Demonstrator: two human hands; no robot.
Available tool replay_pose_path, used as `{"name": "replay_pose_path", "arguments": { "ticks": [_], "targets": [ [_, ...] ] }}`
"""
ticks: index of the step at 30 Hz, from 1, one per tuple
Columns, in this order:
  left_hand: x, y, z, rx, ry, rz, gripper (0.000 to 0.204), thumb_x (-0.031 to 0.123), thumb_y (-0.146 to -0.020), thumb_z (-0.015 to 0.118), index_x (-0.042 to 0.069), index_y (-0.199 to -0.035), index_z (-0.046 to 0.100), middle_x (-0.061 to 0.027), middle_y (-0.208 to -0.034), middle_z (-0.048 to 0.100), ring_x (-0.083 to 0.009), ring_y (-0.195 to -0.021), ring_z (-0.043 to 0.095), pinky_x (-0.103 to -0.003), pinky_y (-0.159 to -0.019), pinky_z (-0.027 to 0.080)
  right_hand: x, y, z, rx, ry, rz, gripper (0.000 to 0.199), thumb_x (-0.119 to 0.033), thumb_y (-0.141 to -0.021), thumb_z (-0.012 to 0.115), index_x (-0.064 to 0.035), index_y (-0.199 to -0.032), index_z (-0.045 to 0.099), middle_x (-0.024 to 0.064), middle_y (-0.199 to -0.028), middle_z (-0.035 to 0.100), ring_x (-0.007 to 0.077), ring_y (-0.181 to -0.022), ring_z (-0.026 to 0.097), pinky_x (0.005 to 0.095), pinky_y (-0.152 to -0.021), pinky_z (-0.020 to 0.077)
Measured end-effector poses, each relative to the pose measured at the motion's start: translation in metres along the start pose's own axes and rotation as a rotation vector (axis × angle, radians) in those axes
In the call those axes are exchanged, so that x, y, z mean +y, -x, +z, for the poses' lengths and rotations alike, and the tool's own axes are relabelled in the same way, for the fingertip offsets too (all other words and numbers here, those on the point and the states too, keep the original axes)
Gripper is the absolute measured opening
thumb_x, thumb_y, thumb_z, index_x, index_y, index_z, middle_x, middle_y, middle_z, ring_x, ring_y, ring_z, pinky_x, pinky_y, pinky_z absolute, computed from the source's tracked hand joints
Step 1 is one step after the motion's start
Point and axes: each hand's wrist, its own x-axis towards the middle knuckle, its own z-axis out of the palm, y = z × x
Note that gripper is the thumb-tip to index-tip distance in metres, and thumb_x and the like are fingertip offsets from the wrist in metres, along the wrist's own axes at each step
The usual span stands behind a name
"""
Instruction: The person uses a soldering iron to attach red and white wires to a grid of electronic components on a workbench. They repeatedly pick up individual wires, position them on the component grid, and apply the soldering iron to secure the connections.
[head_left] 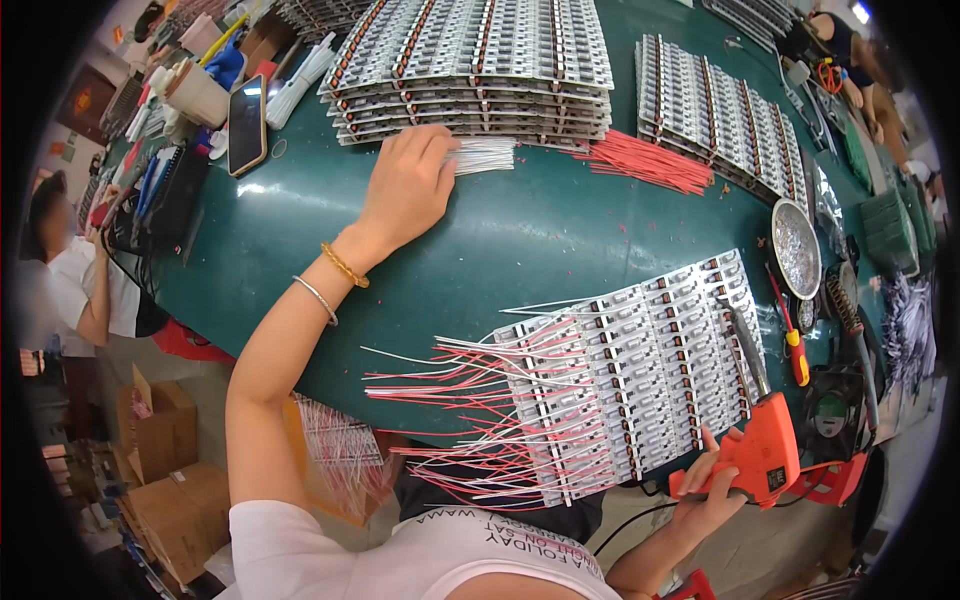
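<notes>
While my left hand reaches to the far side of the green table, its fingers pinch together on a bundle of white wires lying just before the stacked circuit panels. Near me lies a circuit panel trailing red and white leads. At the right, my right hand is clamped on an orange soldering gun, its tip over that panel.

The counter was smooth, glossy green. The soldering gun had a matt orange plastic body, and the round dish was shiny metal.
</notes>
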Motion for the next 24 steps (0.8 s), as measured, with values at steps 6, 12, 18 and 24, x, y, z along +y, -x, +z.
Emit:
{"name": "replay_pose_path", "arguments": {
  "ticks": [6,12,18,24],
  "targets": [
    [0.007,-0.007,0.003,-0.041,0.025,0.107,0.019,0.010,-0.085,0.065,0.005,-0.102,0.060,-0.0100,-0.114,0.062,-0.0293,-0.105,0.056,-0.041,-0.090,0.042,0.002,0.002,0.002,0.037,0.026,0.014,0.049,-0.029,-0.100,0.053,0.0111,-0.126,0.044,-0.0010,-0.050,0.037,0.0088,-0.038,0.038,0.0480,-0.104,0.0415],
    [0.009,-0.011,0.005,-0.101,0.026,0.188,0.019,0.012,-0.084,0.066,0.005,-0.102,0.060,-0.0090,-0.117,0.062,-0.0291,-0.108,0.054,-0.041,-0.092,0.041,0.002,0.004,0.003,0.052,0.036,0.013,0.048,-0.029,-0.100,0.052,0.0115,-0.125,0.045,-0.0009,-0.050,0.037,0.0086,-0.038,0.038,0.0470,-0.103,0.0425],
    [0.011,-0.012,0.009,-0.104,0.052,0.194,0.020,0.014,-0.085,0.066,0.005,-0.102,0.060,-0.0113,-0.115,0.060,-0.0308,-0.107,0.054,-0.042,-0.092,0.041,0.002,0.003,0.005,0.043,0.012,0.003,0.046,-0.027,-0.100,0.051,0.0110,-0.125,0.045,-0.0008,-0.050,0.037,0.0086,-0.038,0.038,0.0469,-0.103,0.0425],
    [0.012,-0.011,0.008,-0.149,0.074,0.114,0.022,0.017,-0.087,0.067,0.004,-0.102,0.057,-0.0137,-0.112,0.058,-0.0324,-0.107,0.054,-0.042,-0.092,0.040,0.003,0.003,0.005,0.036,0.007,-0.003,0.046,-0.028,-0.101,0.051,0.0110,-0.125,0.045,-0.0011,-0.050,0.036,0.0081,-0.038,0.038,0.0474,-0.103,0.0421]
  ]
}}
